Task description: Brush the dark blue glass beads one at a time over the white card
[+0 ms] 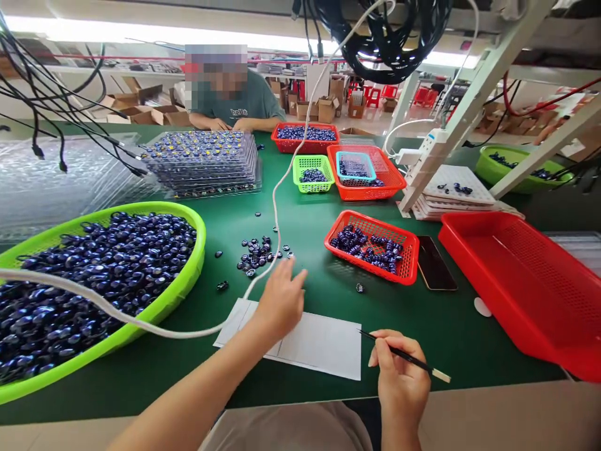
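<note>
My left hand [283,299] is over the white panel [323,344], fingers apart, reaching toward a loose group of dark blue pieces [256,255] on the green table. It holds nothing that I can see. Right of the panel, my right hand [402,376] grips a thin black tool [408,357] with a pale end, its dark tip at the panel's right edge. A white cable [275,207] runs across the pieces and the panel's left end. Beyond the panel sits a red basket [413,266] of blue pieces, with a single piece [360,287] in front of it.
A large green basket [201,250] full of blue pieces fills the left. Stacked clear trays [211,172] stand behind it. A phone [436,263] and a red tray [530,294] lie to the right. Across the table sits a person [253,97]. Cables hang overhead.
</note>
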